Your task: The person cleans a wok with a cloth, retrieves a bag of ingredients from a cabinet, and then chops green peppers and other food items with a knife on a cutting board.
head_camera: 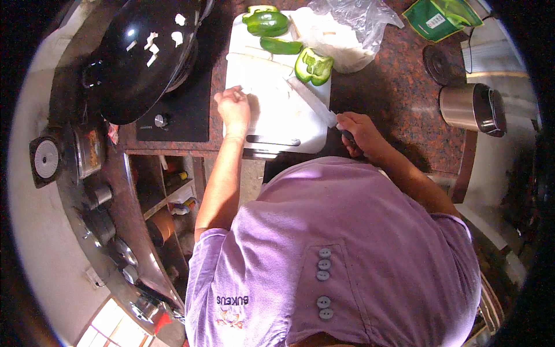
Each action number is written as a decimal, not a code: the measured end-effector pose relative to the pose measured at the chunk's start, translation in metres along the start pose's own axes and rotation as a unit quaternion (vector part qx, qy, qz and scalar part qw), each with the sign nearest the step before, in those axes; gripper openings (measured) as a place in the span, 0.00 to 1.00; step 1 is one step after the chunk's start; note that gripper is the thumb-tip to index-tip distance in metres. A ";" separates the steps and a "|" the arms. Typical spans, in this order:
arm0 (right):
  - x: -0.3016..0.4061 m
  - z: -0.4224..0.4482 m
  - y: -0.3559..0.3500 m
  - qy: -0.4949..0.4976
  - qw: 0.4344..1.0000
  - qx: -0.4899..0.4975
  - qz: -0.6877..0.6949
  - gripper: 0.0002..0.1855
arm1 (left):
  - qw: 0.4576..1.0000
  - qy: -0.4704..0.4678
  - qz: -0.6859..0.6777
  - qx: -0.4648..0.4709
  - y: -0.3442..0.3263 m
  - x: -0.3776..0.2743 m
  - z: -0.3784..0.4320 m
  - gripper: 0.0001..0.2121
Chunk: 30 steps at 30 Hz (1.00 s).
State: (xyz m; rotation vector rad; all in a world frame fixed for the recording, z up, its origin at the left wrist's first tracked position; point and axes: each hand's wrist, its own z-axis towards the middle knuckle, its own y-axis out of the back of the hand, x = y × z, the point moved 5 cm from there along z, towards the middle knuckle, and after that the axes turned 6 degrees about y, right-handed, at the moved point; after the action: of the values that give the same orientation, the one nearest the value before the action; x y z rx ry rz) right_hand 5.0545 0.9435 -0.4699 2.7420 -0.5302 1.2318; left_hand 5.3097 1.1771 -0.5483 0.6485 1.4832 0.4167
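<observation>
My right hand (357, 132) grips a knife by its dark handle, beside the right edge of a white cutting board (277, 126). The serrated knife blade (311, 99) slants up and left over the board. At the board's left edge my left hand (233, 108) is curled, fingertips drawn together; glare hides whether a white piece is between them. Pale strips (260, 63) lie on the board beyond it, washed out by sunlight. Farther up are a green bell pepper (267, 23), a pepper slice (281, 45) and a cut pepper half (314, 67) with its hollow side showing.
Left of the board, a black wok (138, 65) with several white pieces sits on a black cooktop (182, 126). A clear plastic bag (360, 26) touches the board's far right corner. Farther right are a green pouch (442, 19) and a metal pot (461, 106) on the speckled counter (394, 99).
</observation>
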 end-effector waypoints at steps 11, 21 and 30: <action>-0.014 0.026 -0.017 -0.021 0.995 0.036 0.089 0.16 | 0.967 0.101 -0.163 0.170 -0.036 -0.031 -0.027 0.36; -0.030 0.056 -0.045 0.011 0.990 0.061 0.129 0.21 | 0.970 0.006 -0.195 0.142 -0.043 -0.061 -0.042 0.44; -0.035 0.070 -0.061 0.004 0.979 0.119 0.167 0.19 | 0.984 -0.138 0.059 0.092 -0.049 -0.058 -0.042 0.42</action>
State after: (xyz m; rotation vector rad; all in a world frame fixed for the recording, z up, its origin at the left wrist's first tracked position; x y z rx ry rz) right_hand 5.1038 0.9951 -0.5396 2.9283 -0.9319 1.4620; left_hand 5.2584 1.1091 -0.5327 0.9076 1.2302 0.2683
